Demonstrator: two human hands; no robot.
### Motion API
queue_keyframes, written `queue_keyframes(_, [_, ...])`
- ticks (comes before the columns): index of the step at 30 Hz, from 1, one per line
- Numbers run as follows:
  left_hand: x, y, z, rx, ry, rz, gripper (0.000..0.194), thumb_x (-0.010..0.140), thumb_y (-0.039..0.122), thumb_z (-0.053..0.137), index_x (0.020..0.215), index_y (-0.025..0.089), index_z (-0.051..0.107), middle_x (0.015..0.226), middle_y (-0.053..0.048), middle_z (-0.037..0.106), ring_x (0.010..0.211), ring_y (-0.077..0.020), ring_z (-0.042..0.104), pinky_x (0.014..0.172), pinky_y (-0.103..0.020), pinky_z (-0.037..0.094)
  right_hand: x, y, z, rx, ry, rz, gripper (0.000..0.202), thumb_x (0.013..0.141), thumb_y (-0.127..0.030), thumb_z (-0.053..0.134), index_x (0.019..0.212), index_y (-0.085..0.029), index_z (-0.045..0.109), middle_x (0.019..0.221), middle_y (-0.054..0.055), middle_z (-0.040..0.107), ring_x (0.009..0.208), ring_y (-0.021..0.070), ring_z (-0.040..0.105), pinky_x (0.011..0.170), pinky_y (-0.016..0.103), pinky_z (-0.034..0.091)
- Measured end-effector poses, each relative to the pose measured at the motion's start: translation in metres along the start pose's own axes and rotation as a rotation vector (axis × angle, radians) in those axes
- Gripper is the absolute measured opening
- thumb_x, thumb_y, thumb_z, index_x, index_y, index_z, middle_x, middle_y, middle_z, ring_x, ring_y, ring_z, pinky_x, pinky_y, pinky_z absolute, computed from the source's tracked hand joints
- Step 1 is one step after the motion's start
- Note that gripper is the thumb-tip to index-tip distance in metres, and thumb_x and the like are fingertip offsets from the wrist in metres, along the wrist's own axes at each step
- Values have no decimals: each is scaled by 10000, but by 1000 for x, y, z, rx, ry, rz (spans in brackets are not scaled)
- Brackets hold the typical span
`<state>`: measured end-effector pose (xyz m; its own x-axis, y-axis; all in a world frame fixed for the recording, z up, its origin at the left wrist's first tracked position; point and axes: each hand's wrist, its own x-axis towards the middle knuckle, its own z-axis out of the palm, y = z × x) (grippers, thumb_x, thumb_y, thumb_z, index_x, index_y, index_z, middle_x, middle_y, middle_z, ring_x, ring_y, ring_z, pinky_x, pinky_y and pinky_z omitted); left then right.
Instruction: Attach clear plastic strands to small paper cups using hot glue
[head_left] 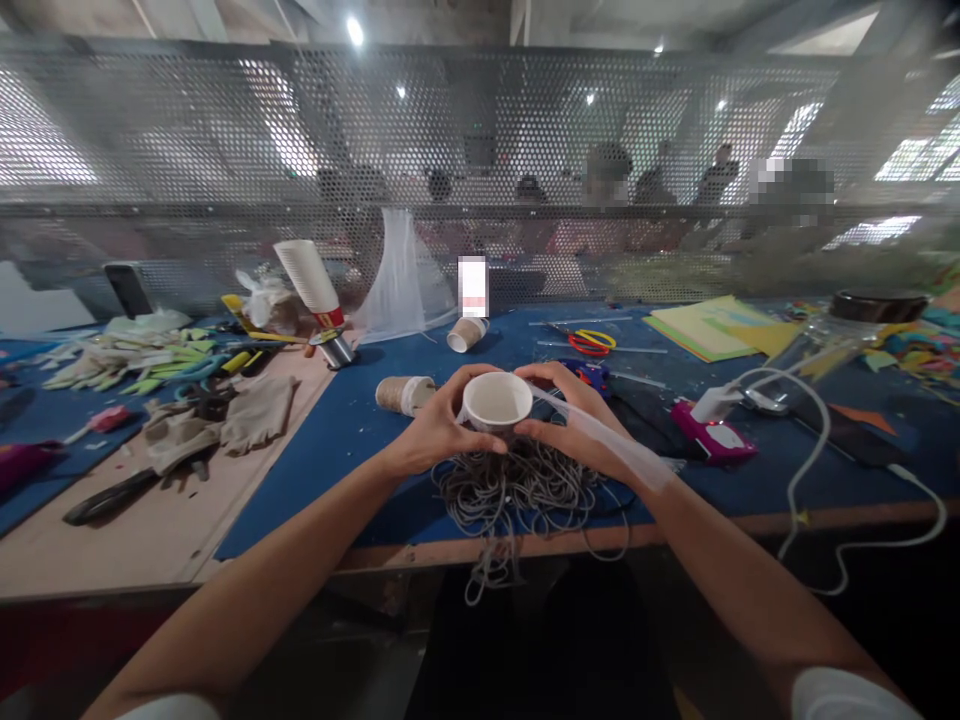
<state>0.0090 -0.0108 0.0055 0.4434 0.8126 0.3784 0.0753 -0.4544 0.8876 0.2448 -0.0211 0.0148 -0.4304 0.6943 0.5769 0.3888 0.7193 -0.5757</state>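
Observation:
A white paper cup (498, 402) is held between my two hands, its open mouth facing up toward me. My left hand (439, 425) curves round its left side, thumb at the front. On the other side my right hand (574, 415) grips the cup, fingers behind and thumb in front. A strip of white sheer fabric (622, 447) runs from the cup's rim over my right hand to the wrist. Beneath the cup lies a tangled heap of grey cord (517, 490), partly hidden by my hands. Left of it, a cord-wrapped cup (394, 394) rests on its side.
Another wrapped cup (466, 335) lies farther back, near red-and-yellow scissors (592, 342). A tilted stack of paper cups (309, 280) stands back left. Gloves (259, 412) lie at left. A magenta power strip (712, 435) with a white cable, coloured paper (709, 328) and a jar (817, 340) are right.

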Motion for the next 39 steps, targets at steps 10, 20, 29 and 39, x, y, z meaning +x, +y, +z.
queue_keyframes(10, [0,-9,2,62,48,167,848,569,304,953,1290,224,515,1308,-122,595,1240,-304,579,1086,-498,459,-3,5,-2,187,48,76,528,794,-420,809,1265,-281,618,1247,50,680,1136,234,648,1013,415,516])
queue_keyframes(20, [-8,-15,13,261,43,483,759,731,158,836,1355,243,413,1409,-187,548,1346,-332,540,1108,-556,451,-3,6,-2,282,192,-22,137,939,-284,648,1035,-246,737,1033,43,741,975,195,686,899,371,551])
queue_keyframes(29, [-6,-16,10,491,-38,694,743,788,74,751,1398,277,379,1469,-183,511,1403,-324,480,1105,-611,449,-2,12,-5,584,152,125,134,926,-339,666,976,-228,722,921,34,737,871,165,683,832,336,548])
queue_keyframes(39, [-9,-18,12,712,-72,814,700,855,74,676,1440,251,335,1482,-186,497,1436,-321,439,1100,-618,467,-2,13,-24,638,-162,228,376,802,-379,805,1112,-213,673,887,2,637,785,115,598,742,258,495])
